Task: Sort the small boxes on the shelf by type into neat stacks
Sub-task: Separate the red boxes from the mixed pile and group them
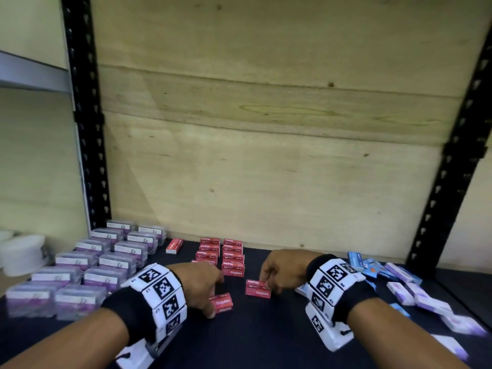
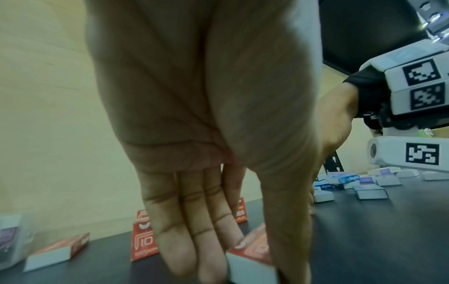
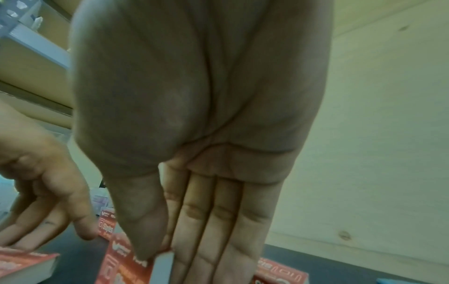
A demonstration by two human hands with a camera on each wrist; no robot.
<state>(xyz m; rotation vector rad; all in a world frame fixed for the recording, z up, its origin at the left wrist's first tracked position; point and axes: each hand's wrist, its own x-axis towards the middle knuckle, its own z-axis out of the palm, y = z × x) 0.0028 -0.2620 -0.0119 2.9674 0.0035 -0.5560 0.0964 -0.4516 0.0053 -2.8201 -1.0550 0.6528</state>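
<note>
Head view: dark shelf top [image 1: 266,342]; left hand [image 1: 202,286] pinches one red staple box [image 1: 223,302], right hand [image 1: 282,270] grips another red box [image 1: 257,288] beside it. Behind, red stacks [image 1: 223,255], clear purple cases [image 1: 87,259] left, blue and white boxes [image 1: 410,286] scattered right; plywood back panel [image 1: 266,129].

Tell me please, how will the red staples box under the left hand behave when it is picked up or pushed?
The red staples box looks like stiff card with flat faces, so it should slide, not roll. It lies flat on the dark shelf, so tipping seems unlikely. Being small and labelled Staples, it is probably heavy for its size; the left hand pinches it by its sides.
</note>
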